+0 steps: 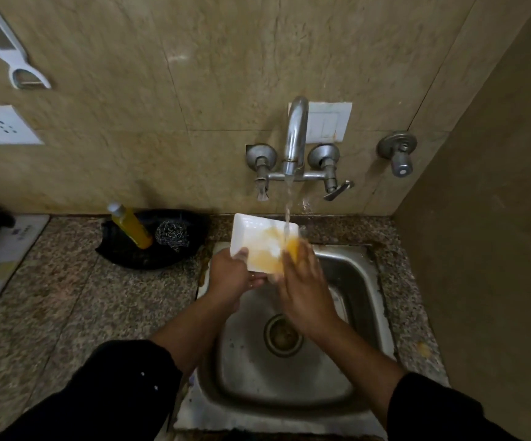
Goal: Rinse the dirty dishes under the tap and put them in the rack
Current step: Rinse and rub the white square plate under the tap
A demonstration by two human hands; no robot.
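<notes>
Black sleeves (114,393) frame the bottom of the head view, both forearms reaching forward over the steel sink (369,313), whose drain (283,335) lies below the right wrist. Left hand (229,272) grips the near left corner of the white rectangular dish (258,230), thumb curled over the rim and the other fingers underneath. Right hand (302,281) lies over the dish's right end, its fingers (288,259) fairly straight and close together, pressed on the yellow smear inside the dish; their tips are blurred. The dish is held tilted above the sink's far edge, between the two sets of fingers. Water (287,205) falls from the tap (296,132) straight above the right fingers and strikes the dish just at their tips. Left of the left fingers, on the speckled tabletop (67,297), sits a black tray (130,259) holding a yellow bottle (132,226) leaning over and a steel scrubber (170,233) beside it. Far above and left of the left fingers, a white peeler (6,49) hangs on the tiled wall over a wall socket (1,124). Right of the right fingers, higher on the wall, is a separate valve (398,152).
</notes>
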